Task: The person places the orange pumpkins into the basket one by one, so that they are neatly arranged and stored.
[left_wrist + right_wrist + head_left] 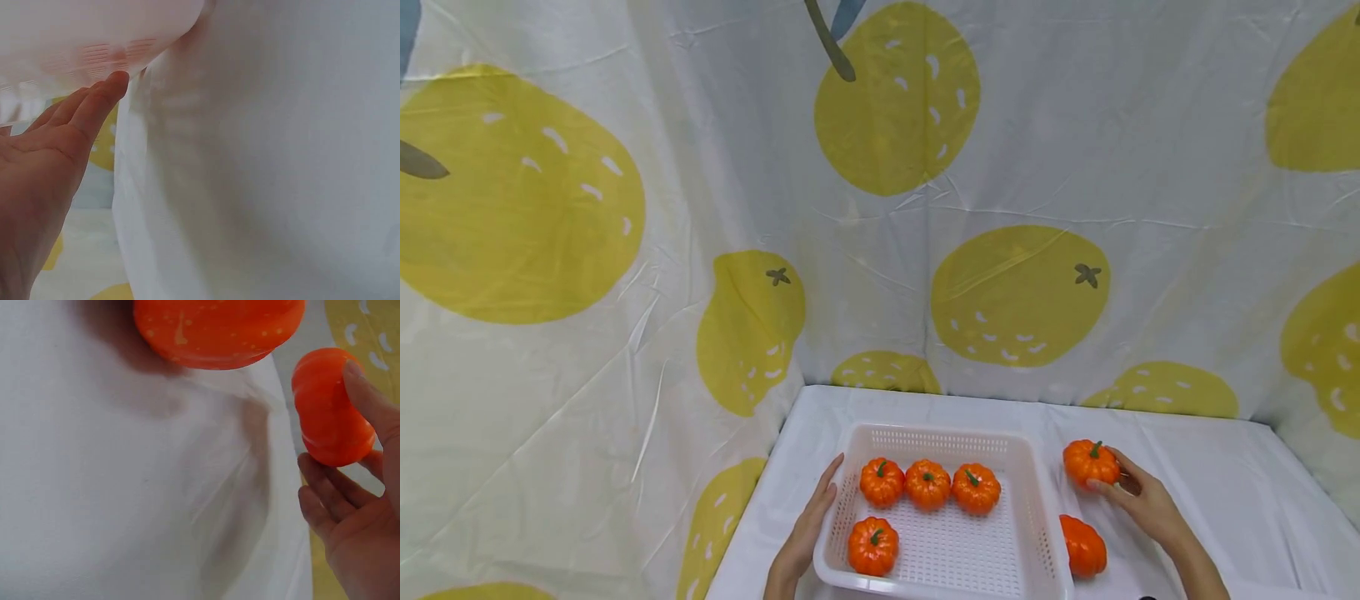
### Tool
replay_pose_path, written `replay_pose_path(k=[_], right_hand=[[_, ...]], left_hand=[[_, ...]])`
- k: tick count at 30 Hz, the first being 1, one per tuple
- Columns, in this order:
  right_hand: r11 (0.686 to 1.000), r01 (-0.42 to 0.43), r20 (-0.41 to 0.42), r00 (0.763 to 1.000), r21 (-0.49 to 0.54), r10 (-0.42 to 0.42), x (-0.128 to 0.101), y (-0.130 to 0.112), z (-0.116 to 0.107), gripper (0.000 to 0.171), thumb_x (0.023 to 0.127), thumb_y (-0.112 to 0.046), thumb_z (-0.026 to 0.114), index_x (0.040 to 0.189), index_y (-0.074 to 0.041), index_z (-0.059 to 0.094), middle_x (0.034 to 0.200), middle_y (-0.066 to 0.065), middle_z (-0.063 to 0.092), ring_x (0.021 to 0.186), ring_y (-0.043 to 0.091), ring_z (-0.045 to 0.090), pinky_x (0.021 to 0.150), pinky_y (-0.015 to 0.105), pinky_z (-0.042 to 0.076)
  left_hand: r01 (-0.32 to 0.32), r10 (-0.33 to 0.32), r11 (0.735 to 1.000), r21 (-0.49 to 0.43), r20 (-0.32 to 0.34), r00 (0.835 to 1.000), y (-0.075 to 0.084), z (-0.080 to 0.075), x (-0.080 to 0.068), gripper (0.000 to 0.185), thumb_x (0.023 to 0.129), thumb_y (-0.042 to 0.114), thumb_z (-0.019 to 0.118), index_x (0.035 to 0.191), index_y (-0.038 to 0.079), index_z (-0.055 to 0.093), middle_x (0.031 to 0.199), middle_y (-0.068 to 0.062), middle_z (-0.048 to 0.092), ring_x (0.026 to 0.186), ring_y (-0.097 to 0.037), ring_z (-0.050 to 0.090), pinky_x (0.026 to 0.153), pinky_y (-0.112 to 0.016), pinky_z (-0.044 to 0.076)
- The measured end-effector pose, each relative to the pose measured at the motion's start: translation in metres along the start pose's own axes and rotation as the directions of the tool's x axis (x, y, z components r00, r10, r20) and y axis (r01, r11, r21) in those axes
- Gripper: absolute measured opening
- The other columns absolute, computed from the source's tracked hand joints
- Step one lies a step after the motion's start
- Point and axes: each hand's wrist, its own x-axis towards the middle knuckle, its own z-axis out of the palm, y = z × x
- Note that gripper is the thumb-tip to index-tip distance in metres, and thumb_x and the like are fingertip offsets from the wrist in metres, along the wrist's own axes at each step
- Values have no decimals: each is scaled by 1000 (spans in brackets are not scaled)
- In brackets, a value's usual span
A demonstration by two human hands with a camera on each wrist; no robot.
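our left hand (805,525) lies flat-fingered against the basket (1033,533) wall, steadying it | our right hand (1138,496) curls round a pumpkin (1090,462) on the cloth just right of the basket | four pumpkins inside, one more beside it

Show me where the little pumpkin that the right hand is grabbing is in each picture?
Head view: the held pumpkin sits on the table right of the white basket, under the right hand.
Left wrist view: not in it.
Right wrist view: the pumpkin is at the right edge, fingers around it.
Shared landmark: the other loose pumpkin beside it.
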Motion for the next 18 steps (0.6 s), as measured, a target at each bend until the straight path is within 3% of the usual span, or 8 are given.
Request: replay_pose_path(k=[10,18], right_hand=[[998,59,-30,998,26,-58,1,-28,-10,100,97,-52,67,165,-2,13,162,39,25,141,60,36,106,63,48],[983,186,-74,980,3,-185,-1,-53,-11,93,98,-44,70,163,1,22,157,40,36,136,60,45,100,61,53]], left_hand=[[-5,5,1000,-12,7,1000,-1,0,0,60,109,58,27,165,42,15,177,-7,3,160,-48,5,118,-78,17],[-10,10,1000,-7,8,1000,-3,0,0,59,109,57,26,166,41,15,177,-7,5,160,-48,6,118,-78,17]])
